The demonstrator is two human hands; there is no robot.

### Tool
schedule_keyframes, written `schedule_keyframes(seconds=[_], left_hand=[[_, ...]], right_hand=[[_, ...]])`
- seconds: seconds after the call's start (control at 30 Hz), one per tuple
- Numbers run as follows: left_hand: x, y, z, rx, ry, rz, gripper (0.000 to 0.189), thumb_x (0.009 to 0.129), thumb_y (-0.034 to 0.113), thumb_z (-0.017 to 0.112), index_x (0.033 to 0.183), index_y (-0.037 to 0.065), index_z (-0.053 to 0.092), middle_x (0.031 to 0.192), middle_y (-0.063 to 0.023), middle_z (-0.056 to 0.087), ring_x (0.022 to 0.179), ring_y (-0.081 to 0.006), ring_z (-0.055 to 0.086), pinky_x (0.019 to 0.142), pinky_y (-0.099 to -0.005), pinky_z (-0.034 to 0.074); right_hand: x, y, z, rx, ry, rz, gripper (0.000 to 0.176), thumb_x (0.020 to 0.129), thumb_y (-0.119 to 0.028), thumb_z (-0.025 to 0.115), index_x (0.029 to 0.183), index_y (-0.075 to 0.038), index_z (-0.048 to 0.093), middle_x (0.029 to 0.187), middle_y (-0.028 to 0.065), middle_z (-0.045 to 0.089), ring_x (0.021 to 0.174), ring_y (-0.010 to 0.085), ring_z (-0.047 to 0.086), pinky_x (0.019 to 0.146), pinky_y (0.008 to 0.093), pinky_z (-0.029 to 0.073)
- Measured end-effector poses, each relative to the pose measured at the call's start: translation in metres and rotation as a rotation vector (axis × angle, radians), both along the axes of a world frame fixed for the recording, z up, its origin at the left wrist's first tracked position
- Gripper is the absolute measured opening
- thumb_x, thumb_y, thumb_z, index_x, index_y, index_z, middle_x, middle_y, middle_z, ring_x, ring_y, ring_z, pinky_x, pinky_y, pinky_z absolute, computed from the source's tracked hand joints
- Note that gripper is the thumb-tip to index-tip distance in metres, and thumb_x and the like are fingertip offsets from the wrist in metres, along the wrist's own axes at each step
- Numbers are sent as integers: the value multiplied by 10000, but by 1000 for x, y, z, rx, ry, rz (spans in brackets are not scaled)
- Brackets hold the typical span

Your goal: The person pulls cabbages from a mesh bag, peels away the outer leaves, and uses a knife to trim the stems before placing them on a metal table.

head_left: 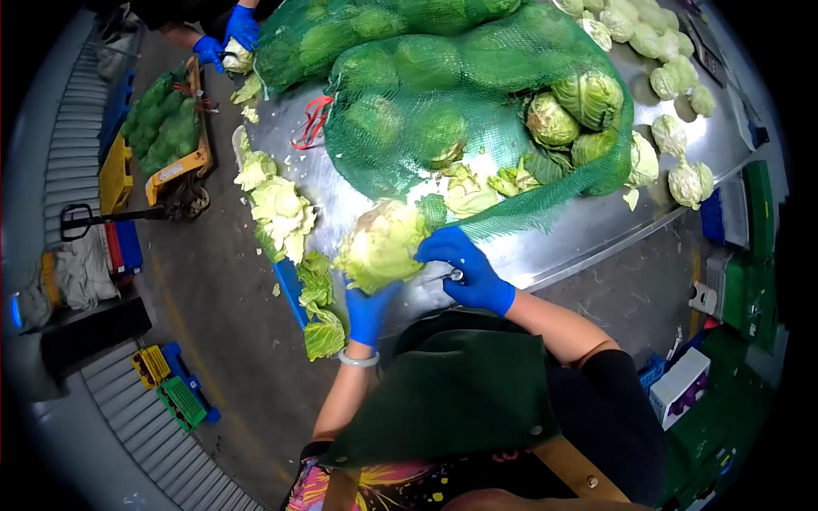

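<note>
My left hand (368, 313), in a blue glove, is closed around the underside of a pale green cabbage (382, 247) above the near edge of the metal table. My right hand (473, 277), also gloved in blue, curls round a small tool with a shiny metal end (456, 275); the rest of it is hidden. Its fingertips are at the cabbage's right side. Just beyond lies an opened green mesh bag (400, 140) with several cabbages inside, some bare at its mouth. Loose leaves (470, 194) lie between the bag and my hands.
Trimmed leaves (285, 217) pile along the table's left edge. Pale cabbages (669, 72) stand at the far right. At the upper left, another person's gloved hands (242, 30) hold a cabbage (238, 58). A pallet truck (175, 175) carrying a filled mesh bag stands on the floor.
</note>
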State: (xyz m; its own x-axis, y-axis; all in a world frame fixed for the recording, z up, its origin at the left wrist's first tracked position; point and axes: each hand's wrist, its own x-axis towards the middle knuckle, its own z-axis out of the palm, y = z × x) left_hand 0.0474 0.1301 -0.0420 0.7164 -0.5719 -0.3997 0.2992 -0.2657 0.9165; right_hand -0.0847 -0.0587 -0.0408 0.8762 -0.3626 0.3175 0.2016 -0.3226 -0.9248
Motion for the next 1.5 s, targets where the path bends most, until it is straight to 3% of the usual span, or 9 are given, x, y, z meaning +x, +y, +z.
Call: schedule_keyframes(seconds=[0.1, 0.17, 0.23, 0.27, 0.53, 0.67, 1.2, 1.3, 1.5], left_hand=[[16, 23, -18, 27, -706, 14, 819, 697, 101, 857, 1399, 13, 443, 1369, -164, 502, 1218, -297, 529, 1014, -408, 453], [14, 37, -32, 151, -862, -40, 897, 672, 227, 877, 1442, 132, 425, 1437, -205, 412, 1241, -391, 481, 1022, -461, 435], [1, 31, -18, 700, -1075, -446, 831, 708, 302, 843, 1435, 222, 448, 1401, -230, 440, 1137, -422, 520, 962, -468, 452], [-4, 30, -6, 727, -1108, -459, 795, 721, 375, 820, 1369, 45, 497, 1406, -245, 423, 1131, -379, 523, 975, -469, 413], [27, 23, -79, 333, -720, -212, 1179, 597, 368, 900, 1523, 57, 241, 1334, -239, 460, 1213, -402, 476, 1058, -488, 389], [13, 1, -41, 654, -575, -310, 1291, 527, 409, 924, 1546, 119, 187, 1461, -275, 317, 1281, -483, 396, 1047, -515, 394], [0, -28, -45, 653, -577, -253, 1124, 619, 370, 880, 1502, 64, 254, 1449, -277, 336, 1277, -489, 389, 1047, -524, 400], [-20, -26, -64, 672, -1097, -408, 1055, 636, 428, 836, 1481, 69, 316, 1448, -263, 351, 1210, -497, 415, 1013, -544, 407], [10, 1, -59, 528, -832, -312, 1147, 586, 316, 911, 1504, 78, 266, 1449, -244, 353, 1260, -405, 430, 1052, -472, 409]], right_hand=[[8, 24, -58, 66, -6, 58, 532, 700, 37, 558, 1218, -75, 610, 1118, 113, 599, 1100, 301, 552, 953, 403, 464], [7, 38, -89, 467, 517, 10, 493, 768, 38, 573, 1252, -55, 584, 1146, 108, 602, 1026, 223, 599, 869, 373, 507], [4, 31, -97, 600, 628, -102, 426, 846, -67, 639, 1266, -64, 570, 1126, 100, 643, 852, 192, 660, 728, 338, 542], [3, 23, -98, 356, 655, -165, 417, 852, -101, 652, 1260, -72, 573, 1117, 110, 648, 827, 215, 667, 720, 342, 545], [-17, 28, -62, -236, 430, -72, 375, 908, -131, 580, 1282, -134, 556, 1033, 147, 640, 778, 330, 659, 689, 431, 542], [-26, 37, -66, -329, 610, -13, 372, 933, -207, 579, 1293, -127, 536, 1033, 182, 674, 632, 371, 645, 597, 465, 536], [37, 29, -87, -271, 832, 80, 244, 915, -91, 490, 1144, -16, 533, 831, 224, 660, 722, 386, 666, 626, 472, 531], [22, 22, -139, -471, 814, 117, 237, 917, -102, 476, 1122, -2, 539, 837, 236, 663, 749, 401, 670, 651, 487, 533], [-32, 28, -132, -297, 942, 62, 287, 903, -148, 500, 1139, 2, 559, 847, 249, 667, 768, 414, 659, 702, 505, 523]])
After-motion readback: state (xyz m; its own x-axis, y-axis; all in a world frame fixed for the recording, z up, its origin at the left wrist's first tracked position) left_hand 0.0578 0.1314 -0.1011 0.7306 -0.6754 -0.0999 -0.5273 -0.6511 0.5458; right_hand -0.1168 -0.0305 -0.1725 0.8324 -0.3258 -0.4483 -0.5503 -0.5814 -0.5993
